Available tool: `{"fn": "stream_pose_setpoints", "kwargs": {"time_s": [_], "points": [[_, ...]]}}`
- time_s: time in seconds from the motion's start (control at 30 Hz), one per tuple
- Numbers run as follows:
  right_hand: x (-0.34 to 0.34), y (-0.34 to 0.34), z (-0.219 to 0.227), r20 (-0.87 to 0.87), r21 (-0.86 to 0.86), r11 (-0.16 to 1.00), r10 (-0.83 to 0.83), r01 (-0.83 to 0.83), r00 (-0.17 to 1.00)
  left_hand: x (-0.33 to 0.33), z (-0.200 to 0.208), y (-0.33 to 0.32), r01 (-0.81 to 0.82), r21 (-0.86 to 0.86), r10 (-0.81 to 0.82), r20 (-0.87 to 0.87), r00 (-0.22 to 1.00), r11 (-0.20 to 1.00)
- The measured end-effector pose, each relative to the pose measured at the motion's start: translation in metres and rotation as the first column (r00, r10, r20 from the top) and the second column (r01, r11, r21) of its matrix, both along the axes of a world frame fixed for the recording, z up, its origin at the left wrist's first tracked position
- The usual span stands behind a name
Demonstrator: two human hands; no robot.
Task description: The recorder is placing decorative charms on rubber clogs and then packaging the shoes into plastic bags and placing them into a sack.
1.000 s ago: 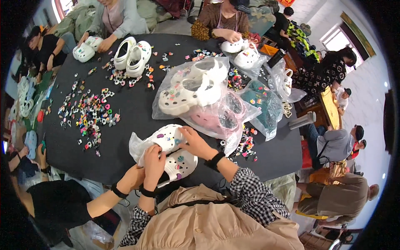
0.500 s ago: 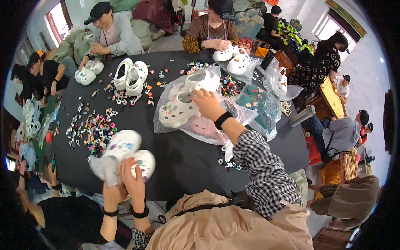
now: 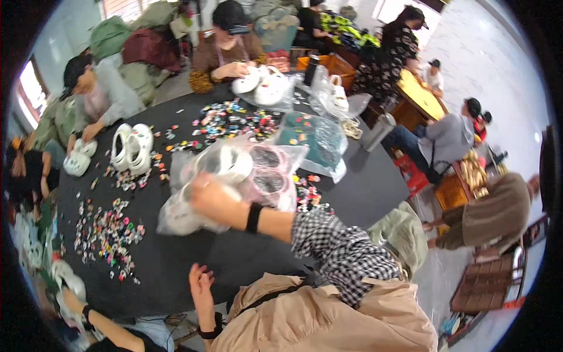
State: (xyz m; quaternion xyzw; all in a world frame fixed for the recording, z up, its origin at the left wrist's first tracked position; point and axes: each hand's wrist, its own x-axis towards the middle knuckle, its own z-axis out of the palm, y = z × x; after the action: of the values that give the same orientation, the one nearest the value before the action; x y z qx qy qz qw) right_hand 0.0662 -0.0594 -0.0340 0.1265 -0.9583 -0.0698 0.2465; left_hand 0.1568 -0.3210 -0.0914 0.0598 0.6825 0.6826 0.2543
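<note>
My right hand point(image 3: 218, 202), smeared by motion, is over a pair of white clogs point(image 3: 234, 164) in a clear plastic bag point(image 3: 167, 220). Its fingers are too blurred to show whether they grip. Beside that bag lies a pair of pink clogs point(image 3: 270, 182), also in clear plastic. At the table's near edge my left hand point(image 3: 202, 293) is raised with fingers apart, holding nothing. Further left, a co-worker's hand point(image 3: 73, 300) is at white clogs point(image 3: 69, 280).
Loose colourful shoe charms point(image 3: 111, 237) lie scattered on the black table point(image 3: 234, 267). Bagged teal clogs point(image 3: 314, 141), a metal bottle point(image 3: 378, 132) and unbagged white clogs point(image 3: 132, 146) stand on it. Co-workers handle white clogs point(image 3: 258, 85) across the table.
My left hand has left the white clogs at the lower left, which a co-worker now has further left. My right hand has shifted nearer over the bagged white clogs. The view has turned right.
</note>
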Motion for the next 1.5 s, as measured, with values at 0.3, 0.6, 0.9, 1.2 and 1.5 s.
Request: {"fn": "stream_pose_setpoints", "kwargs": {"time_s": [0.3,0.6,0.9,1.2,1.5], "points": [[0.071,-0.117,-0.035,0.198,-0.660,0.743,0.308,-0.106,0.930,-0.034,-0.073,-0.052,-0.368,0.193,0.291,0.336,0.896,0.910],[0.085,-0.022,-0.107,0.347,-0.823,0.447,-0.092,0.350,0.933,-0.055,-0.084,-0.056,-0.146,0.011,0.140,0.226,0.964,0.989],[0.111,-0.042,-0.105,0.610,-0.778,0.249,0.073,0.577,0.789,-0.087,-0.034,-0.031,-0.020,0.137,-0.015,0.255,0.967,0.990],[0.158,-0.052,-0.048,0.390,-0.918,0.224,0.350,0.328,0.852,-0.167,0.015,-0.048,0.357,0.247,-0.415,0.249,0.875,0.901],[0.131,0.021,-0.056,0.424,-0.887,0.266,0.149,0.377,0.893,-0.151,0.004,-0.028,0.039,-0.267,-0.084,-0.160,0.984,0.963]]}}
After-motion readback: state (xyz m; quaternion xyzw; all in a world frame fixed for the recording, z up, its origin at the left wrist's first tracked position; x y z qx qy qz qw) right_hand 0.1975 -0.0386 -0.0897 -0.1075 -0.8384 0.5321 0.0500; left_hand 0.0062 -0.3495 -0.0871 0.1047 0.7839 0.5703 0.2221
